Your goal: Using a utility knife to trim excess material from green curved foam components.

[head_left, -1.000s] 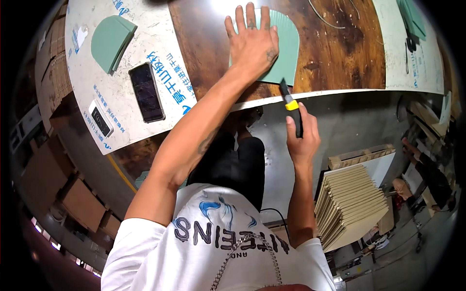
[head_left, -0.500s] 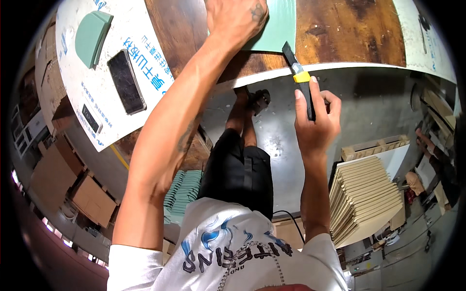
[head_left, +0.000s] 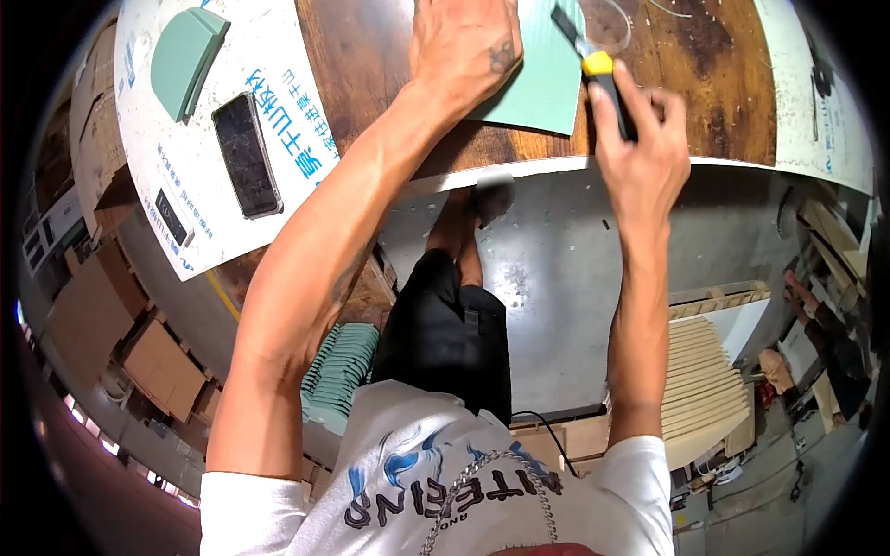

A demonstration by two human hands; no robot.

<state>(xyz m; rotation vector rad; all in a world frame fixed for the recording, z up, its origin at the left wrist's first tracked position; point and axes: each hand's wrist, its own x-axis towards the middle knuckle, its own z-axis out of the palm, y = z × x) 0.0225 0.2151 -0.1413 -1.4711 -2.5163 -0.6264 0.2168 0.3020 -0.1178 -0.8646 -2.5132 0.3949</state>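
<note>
My right hand [head_left: 642,148] is closed round a black and yellow utility knife [head_left: 598,63]. Its dark blade points up and left, over the right edge of a pale green sheet [head_left: 533,107]; whether it touches the sheet I cannot tell. The sheet lies on the brown wood-grain tabletop [head_left: 709,102], near the front edge. My left hand [head_left: 468,51] rests on the sheet's left part, back of the hand up, its fingers hidden at the top of the view. A thin pale curled strip [head_left: 629,32] lies right of the blade.
On a white printed board [head_left: 199,218] at left lie a dark phone [head_left: 247,156] and stacked green curved pieces [head_left: 188,60]. Below the table are a stack of green pieces [head_left: 341,375] and a stack of tan panels [head_left: 700,389]. Another person [head_left: 834,343] is at far right.
My right hand and the knife have moved up and slightly right, from the table's front edge to over the sheet's right side. The thin curled strip now shows. My left hand stays on the sheet.
</note>
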